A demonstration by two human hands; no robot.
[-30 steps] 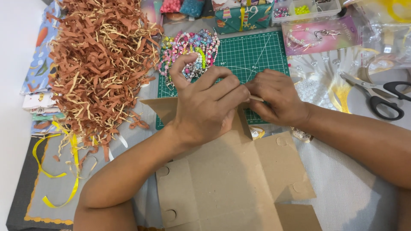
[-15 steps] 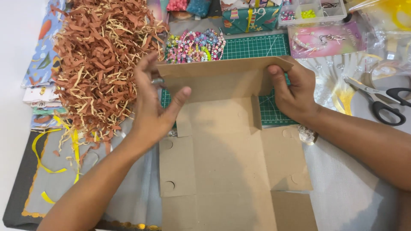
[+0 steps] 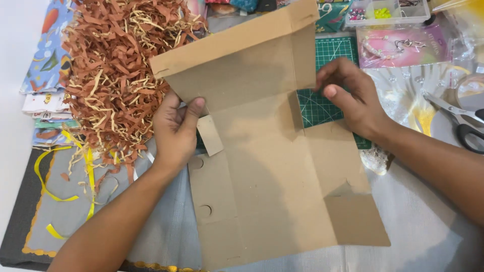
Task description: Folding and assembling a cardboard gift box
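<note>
**A:** What do I have in front of me?

**B:** I see 1 flat, unfolded brown cardboard box blank (image 3: 267, 166) lying on the pale grey cloth (image 3: 413, 221). Its far panel is lifted and tilts up over the green cutting mat (image 3: 327, 95), hiding most of it.

**A:** And my left hand?

**B:** My left hand (image 3: 176, 131) pinches the blank's left edge, thumb on the inner face just below the raised panel, fingers behind the cardboard. A small tab of the blank sticks out right beside that thumb.

**A:** The right one?

**B:** My right hand (image 3: 353, 98) sits at the blank's right edge, fingertips against the narrow side flap of the raised panel. The fingers are curled; I cannot tell whether they clasp the flap or only press it.

**A:** What lies around the blank?

**B:** Left of it, touching the raised panel's corner, is a heap of shredded brown and cream paper filler (image 3: 121, 75), with yellow ribbon (image 3: 60, 186) nearer to me than that heap. Right of the blank lie black-handled scissors (image 3: 464, 126), and beyond its far right corner a pink bead packet (image 3: 403, 45) and a clear bead box (image 3: 388, 11).
</note>
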